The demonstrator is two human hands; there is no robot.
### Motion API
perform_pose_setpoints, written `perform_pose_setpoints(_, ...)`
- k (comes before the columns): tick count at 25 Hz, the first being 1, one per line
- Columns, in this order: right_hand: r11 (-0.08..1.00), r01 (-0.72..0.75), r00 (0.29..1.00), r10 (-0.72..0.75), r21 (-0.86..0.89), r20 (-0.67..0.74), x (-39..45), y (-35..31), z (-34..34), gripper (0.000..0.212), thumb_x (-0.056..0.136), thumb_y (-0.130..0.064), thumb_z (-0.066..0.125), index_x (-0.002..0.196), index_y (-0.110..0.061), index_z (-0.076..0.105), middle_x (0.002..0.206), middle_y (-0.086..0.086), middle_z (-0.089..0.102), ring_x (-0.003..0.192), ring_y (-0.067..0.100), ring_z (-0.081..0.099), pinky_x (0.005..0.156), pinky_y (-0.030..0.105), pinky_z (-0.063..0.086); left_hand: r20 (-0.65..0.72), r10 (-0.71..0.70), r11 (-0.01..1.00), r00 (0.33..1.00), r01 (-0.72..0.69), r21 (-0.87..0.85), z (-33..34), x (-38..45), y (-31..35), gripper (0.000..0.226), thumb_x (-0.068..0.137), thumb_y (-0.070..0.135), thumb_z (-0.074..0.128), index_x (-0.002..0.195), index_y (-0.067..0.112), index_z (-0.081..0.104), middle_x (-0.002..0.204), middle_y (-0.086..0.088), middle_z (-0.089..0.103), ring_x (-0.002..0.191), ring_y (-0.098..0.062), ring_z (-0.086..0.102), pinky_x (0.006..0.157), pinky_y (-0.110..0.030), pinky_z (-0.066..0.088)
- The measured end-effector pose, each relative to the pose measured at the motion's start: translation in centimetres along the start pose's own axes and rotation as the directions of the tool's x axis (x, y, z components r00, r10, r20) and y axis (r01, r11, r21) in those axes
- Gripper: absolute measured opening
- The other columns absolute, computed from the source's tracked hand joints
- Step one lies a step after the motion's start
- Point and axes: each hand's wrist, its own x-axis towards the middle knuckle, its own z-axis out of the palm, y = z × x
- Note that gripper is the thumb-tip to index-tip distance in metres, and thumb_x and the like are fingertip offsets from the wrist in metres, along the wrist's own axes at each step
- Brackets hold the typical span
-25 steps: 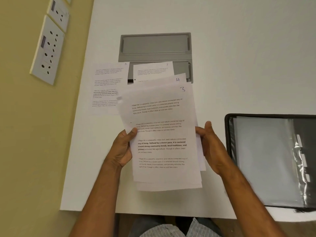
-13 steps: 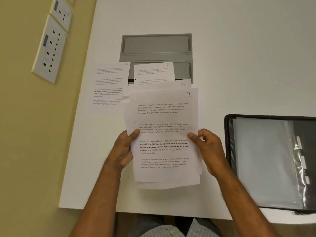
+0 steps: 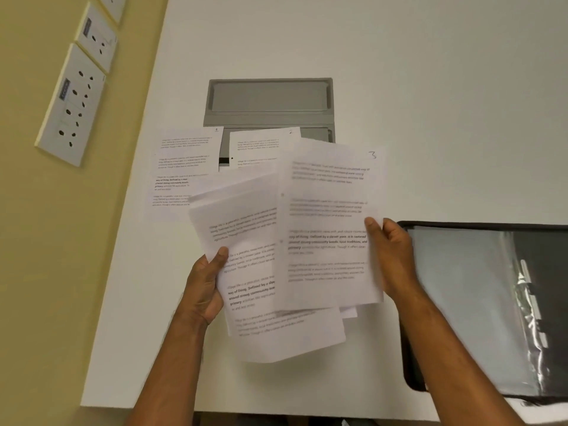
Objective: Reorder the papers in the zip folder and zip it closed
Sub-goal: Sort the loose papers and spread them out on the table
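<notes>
Papers: thin, limp, light sheets, likely to slip apart; judged best pinched at the side edges.
Sheet 3 [image 3: 330, 222]: pinched at its right edge by the right hand [image 3: 392, 256], above the surface [image 3: 399, 87].
Stack [image 3: 255, 278]: gripped at its left edge by the left hand [image 3: 206, 287], partly under sheet 3.
Sheet 1 [image 3: 184, 170], sheet 2 [image 3: 261, 146]: flat on the surface, beyond the hands.
Folder [image 3: 491, 302]: open, unzipped, just right of the right hand.

White table [image 3: 430, 87] — on it sheet 1 [image 3: 184, 167], sheet 2 [image 3: 261, 146] overlapping a grey tray [image 3: 270, 99], open black zip folder [image 3: 479, 309] at right.
</notes>
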Motion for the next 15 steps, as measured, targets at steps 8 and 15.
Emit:
perform_pose_setpoints(8, 0.982, 0.118, 0.968, -0.147, -0.150, -0.201, 13.6, -1.3, -1.5, 0.042, 0.095, -0.037, 0.070, 0.076, -0.005, 0.050, 0.072, 0.001, 0.056, 0.065, 0.012, 0.047, 0.062, 0.030, 0.041, -0.026, -0.062, 0.998, 0.998, 0.062, 0.010, 1.3, 3.0, -0.5, 0.027, 0.098, 0.016, 0.056, 0.111, 0.018, 0.080, 0.127, -0.015, 0.070, 0.110, -0.028, 0.071, 0.098, -0.049, 0.054)
perform_pose_setpoints(15, 0.905, 0.146, 0.952, -0.239, -0.400, -0.192, 19.8, 0.1, -0.7, 0.026, 0.101, -0.033, 0.063, 0.084, -0.014, 0.055, 0.082, -0.004, 0.063, 0.074, 0.019, 0.061, 0.069, 0.039, 0.052, -0.052, -0.106, 0.994, 0.993, 0.107, 0.033, 1.0, 4.9, -0.8, 0.040, 0.097, 0.017, 0.057, 0.135, 0.008, 0.061, 0.131, -0.019, 0.067, 0.117, -0.033, 0.067, 0.099, -0.052, 0.053)
